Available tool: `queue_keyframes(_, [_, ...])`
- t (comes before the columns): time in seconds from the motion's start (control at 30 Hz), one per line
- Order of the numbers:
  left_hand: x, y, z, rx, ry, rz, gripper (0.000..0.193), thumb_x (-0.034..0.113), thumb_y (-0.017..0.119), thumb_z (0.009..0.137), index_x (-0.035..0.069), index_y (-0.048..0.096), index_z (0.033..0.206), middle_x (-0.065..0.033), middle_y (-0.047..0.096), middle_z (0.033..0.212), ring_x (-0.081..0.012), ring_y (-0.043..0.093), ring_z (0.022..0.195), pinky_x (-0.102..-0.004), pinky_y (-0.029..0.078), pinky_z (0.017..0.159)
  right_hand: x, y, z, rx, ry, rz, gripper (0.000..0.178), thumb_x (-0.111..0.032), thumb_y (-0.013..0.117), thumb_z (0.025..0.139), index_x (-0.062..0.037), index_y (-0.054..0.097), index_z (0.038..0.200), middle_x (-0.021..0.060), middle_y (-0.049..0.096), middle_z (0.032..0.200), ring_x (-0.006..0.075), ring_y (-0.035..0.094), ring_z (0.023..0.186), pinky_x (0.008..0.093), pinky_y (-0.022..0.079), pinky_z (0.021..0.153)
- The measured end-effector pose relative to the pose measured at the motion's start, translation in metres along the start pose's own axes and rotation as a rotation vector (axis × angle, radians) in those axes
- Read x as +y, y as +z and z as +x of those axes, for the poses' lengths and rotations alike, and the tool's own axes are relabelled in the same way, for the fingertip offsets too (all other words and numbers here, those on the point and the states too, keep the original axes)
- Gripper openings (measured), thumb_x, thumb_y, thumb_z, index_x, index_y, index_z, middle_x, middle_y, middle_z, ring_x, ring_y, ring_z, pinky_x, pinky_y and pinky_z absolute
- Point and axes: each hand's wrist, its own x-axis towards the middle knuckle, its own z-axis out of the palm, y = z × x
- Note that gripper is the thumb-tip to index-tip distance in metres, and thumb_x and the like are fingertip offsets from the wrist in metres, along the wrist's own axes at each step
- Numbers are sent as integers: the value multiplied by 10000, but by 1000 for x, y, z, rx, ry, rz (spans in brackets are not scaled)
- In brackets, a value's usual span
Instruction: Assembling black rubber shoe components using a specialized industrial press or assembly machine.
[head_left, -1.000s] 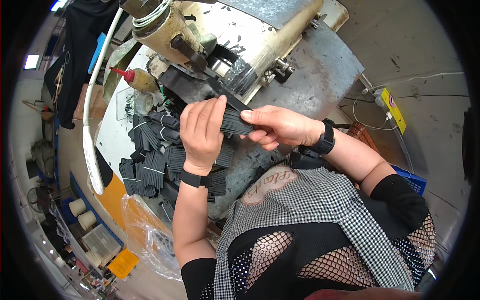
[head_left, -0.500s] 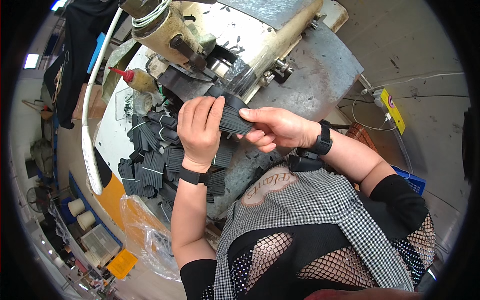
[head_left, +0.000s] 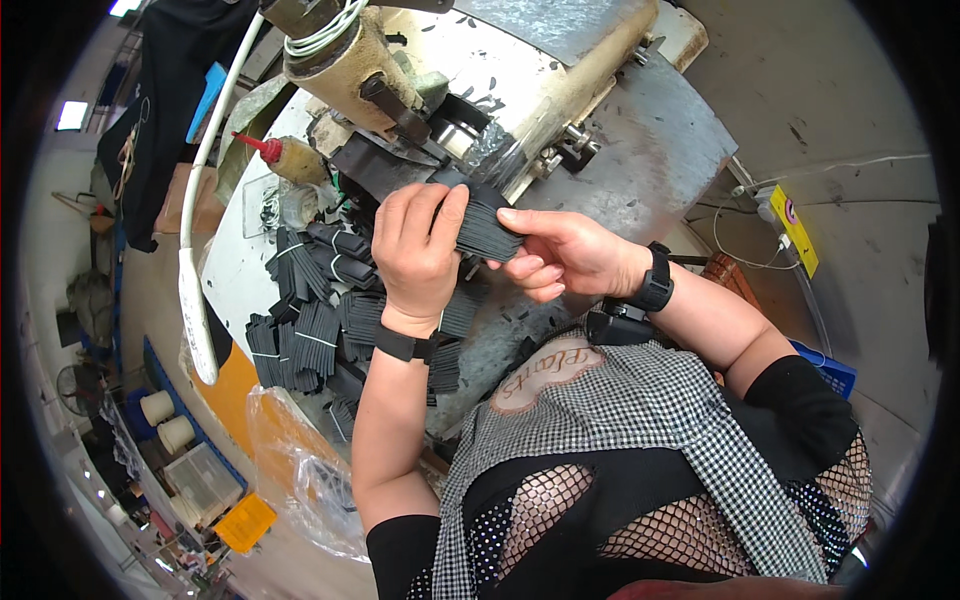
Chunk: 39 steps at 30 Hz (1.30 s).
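Black ribbed strips (head_left: pixel 488 222); black bundles (head_left: pixel 320 320) with white ties; red-capped yellowish bottle (head_left: pixel 285 157); grey desk (head_left: pixel 650 140); black-white checked apron (head_left: pixel 640 420).

A stack of flat black ribbed elastic strips (head_left: pixel 487 225) is held level above the worktop, edges aligned, one end toward the machine.

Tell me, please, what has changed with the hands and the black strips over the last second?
Very little: both hands drew a touch closer around the stack of black strips, the left hand gripping over its near end, the right hand pinching its far end. The bundled strips on the table and the machine stayed put.
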Motion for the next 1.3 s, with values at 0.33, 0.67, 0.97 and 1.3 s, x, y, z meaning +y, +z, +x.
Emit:
queue_keyframes(0.33, [-1, 2, -1, 19, 19, -7, 394, -44, 610, 606, 63, 689, 976, -70, 644, 930, -270, 606, 888, -370, 485, 774, 4, -3, 1, -48, -10, 49, 513, -478, 407, 981, 12, 550, 936, -78, 276, 564, 46, 230, 441, 211, 231, 422])
queue_keyframes(0.67, [-1, 2, -4, 53, 21, -36, 347, -62, 602, 589, 15, 661, 923, -106, 648, 940, -304, 618, 886, -391, 489, 791, 7, -1, 2, -54, 5, 53, 523, -487, 397, 982, 12, 550, 939, -76, 273, 565, 47, 243, 445, 208, 241, 429])
queue_keyframes(0.97, [-1, 4, -3, 41, 19, -36, 391, -73, 598, 573, 15, 665, 948, -113, 638, 931, -310, 615, 882, -388, 497, 774, 6, -1, -1, -52, -29, 61, 529, -494, 388, 982, 9, 549, 945, -75, 274, 571, 47, 235, 448, 207, 244, 428])
queue_keyframes(1.3, [-2, 5, 1, 68, 30, -43, 377, -72, 591, 581, 20, 664, 940, -97, 619, 926, -301, 606, 874, -389, 506, 758, 5, 0, -4, -38, -71, 72, 574, -519, 382, 974, 35, 533, 981, -73, 246, 587, 63, 213, 468, 223, 226, 443])
